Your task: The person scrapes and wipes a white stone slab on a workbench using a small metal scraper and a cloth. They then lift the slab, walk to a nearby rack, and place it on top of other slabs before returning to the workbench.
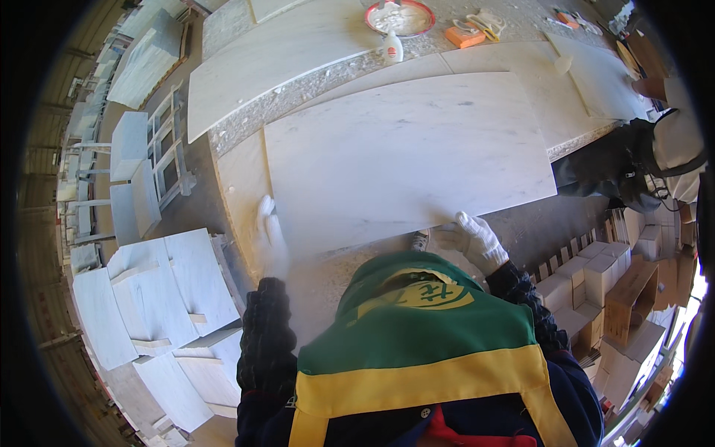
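A large pale marble slab point(395, 149) with faint grey veins lies across the worktable in front of me. My left hand point(272, 237), in a white glove, is beside the slab's left edge, fingers stretched along it and slightly blurred. At the near edge, right of the middle, is my right hand point(478, 243), also gloved in white. Its thumb points up by the edge while the other fingers reach leftward, spread loosely. Whether either palm presses on the stone, I cannot tell.
Beyond the slab stand a white bottle point(392, 48) and a red-rimmed basin point(401, 18) of white material, near an orange block point(465, 35). Another person's dark-clothed leg point(607, 165) is at the right. Stacked slabs point(175, 287) lie left; cartons point(596, 272) are at the lower right.
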Demonstrator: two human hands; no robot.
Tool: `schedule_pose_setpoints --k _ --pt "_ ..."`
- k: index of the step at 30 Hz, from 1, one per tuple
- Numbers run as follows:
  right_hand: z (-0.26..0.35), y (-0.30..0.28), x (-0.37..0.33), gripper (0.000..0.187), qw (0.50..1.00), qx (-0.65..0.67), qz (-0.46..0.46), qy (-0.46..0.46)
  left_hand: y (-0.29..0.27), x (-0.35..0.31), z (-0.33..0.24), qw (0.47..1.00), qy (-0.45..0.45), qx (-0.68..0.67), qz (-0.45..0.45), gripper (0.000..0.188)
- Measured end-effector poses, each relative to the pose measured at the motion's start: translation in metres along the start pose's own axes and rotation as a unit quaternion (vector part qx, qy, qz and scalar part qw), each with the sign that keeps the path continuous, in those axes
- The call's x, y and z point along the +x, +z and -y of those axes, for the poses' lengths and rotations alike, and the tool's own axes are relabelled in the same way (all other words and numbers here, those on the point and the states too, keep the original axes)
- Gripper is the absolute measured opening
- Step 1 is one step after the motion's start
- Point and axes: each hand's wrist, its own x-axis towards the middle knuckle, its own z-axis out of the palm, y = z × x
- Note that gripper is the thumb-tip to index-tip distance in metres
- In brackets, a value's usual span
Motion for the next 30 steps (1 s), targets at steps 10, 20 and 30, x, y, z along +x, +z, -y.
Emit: schedule_pose_setpoints --k 10,20,30 --pt "-0.011 0.026 0.010 0.030 0.985 -0.038 -0.165 -0.019 -0.015 0.004 0.019 0.978 -0.014 -0.186 0.088 0.073" --pt "-0.034 -0.017 -0.057 0.029 0.985 -0.021 -0.167 -0.042 -0.015 -0.001 0.037 0.980 0.187 -0.015 0.061 0.047" --pt "-0.050 -0.039 -0.041 0.028 0.978 -0.038 -0.196 -0.059 -0.014 -0.003 0.036 0.977 0.188 -0.078 0.066 0.043"
